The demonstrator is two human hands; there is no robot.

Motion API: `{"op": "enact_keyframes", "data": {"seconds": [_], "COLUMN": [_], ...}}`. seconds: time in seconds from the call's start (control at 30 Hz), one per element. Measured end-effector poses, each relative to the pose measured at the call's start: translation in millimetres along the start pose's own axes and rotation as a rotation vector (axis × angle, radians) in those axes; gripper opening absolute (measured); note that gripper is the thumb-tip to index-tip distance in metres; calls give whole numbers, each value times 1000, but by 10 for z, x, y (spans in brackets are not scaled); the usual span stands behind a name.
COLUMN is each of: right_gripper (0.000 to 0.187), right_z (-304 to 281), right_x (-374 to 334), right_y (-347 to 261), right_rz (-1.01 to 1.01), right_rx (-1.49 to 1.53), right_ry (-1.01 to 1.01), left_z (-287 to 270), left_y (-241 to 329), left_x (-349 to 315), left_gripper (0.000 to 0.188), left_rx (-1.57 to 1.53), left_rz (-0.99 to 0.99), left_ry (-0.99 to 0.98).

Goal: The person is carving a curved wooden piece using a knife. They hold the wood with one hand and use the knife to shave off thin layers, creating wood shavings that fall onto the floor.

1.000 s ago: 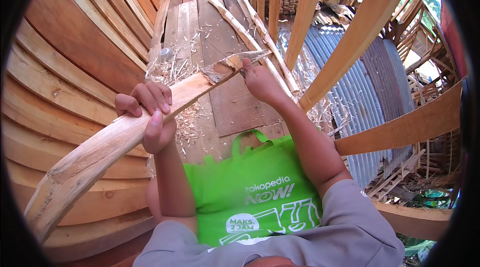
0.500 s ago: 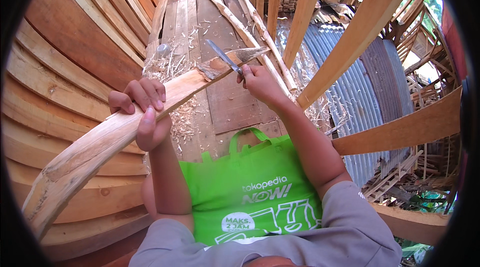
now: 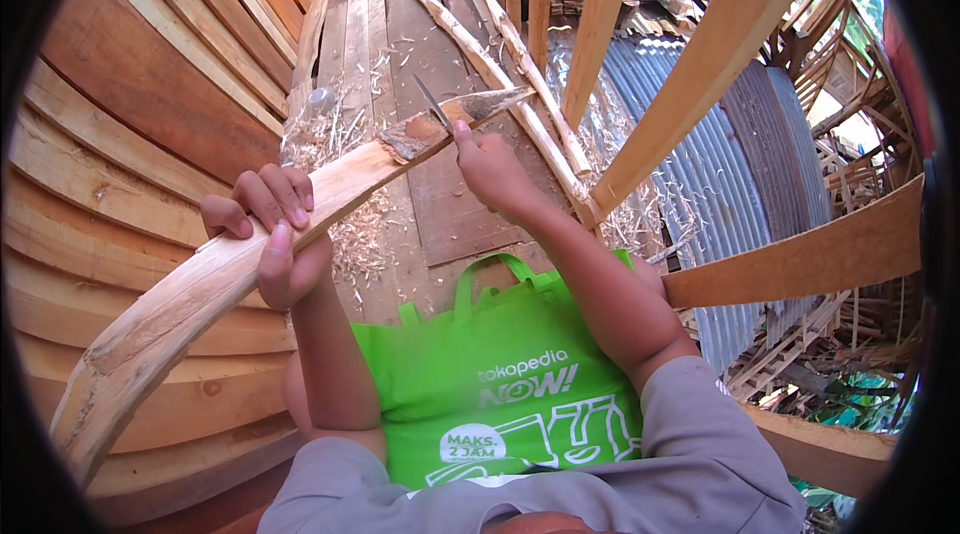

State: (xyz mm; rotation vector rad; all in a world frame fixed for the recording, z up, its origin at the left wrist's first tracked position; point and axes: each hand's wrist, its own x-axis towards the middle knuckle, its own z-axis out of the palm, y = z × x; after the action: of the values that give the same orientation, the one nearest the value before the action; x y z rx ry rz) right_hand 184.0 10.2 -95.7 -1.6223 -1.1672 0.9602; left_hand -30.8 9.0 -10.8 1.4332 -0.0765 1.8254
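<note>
A long, partly peeled wooden branch (image 3: 200,279) slants from the lower left up to the centre, with dark bark left near its far end. My left hand (image 3: 268,224) is closed round its middle, thumb on the near side and fingers over the top. Toward the far end, my right hand (image 3: 490,166) grips a knife (image 3: 432,101). The knife's blade lies across the branch beside the bark patch and points up and left; its handle is mostly hidden in my fist.
A green tote bag (image 3: 510,374) covers my lap. Wood shavings (image 3: 355,239) litter the plank floor (image 3: 465,199). Two peeled poles (image 3: 500,74) lie ahead. Curved plank walls (image 3: 130,204) rise on the left; upright timber ribs (image 3: 700,74) and corrugated metal sheets (image 3: 690,134) stand on the right.
My right hand has drawn the knife slightly left and nearer along the branch. The branch and my left hand have shifted a little left and down.
</note>
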Motion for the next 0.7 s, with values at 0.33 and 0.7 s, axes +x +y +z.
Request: {"op": "enact_keyframes", "data": {"seconds": [0.33, 0.7], "right_gripper": [60, 55], "right_z": [-21, 76], "right_x": [-129, -287], "right_y": [-72, -202], "right_rz": [-43, -43], "right_rx": [-215, -391], "right_ry": [68, 165], "left_z": [-8, 3], "left_y": [-8, -17], "left_x": [-6, -7], "left_gripper": [26, 26], "left_rx": [2, -11], "left_rz": [4, 22], "left_ry": [17, 39]}}
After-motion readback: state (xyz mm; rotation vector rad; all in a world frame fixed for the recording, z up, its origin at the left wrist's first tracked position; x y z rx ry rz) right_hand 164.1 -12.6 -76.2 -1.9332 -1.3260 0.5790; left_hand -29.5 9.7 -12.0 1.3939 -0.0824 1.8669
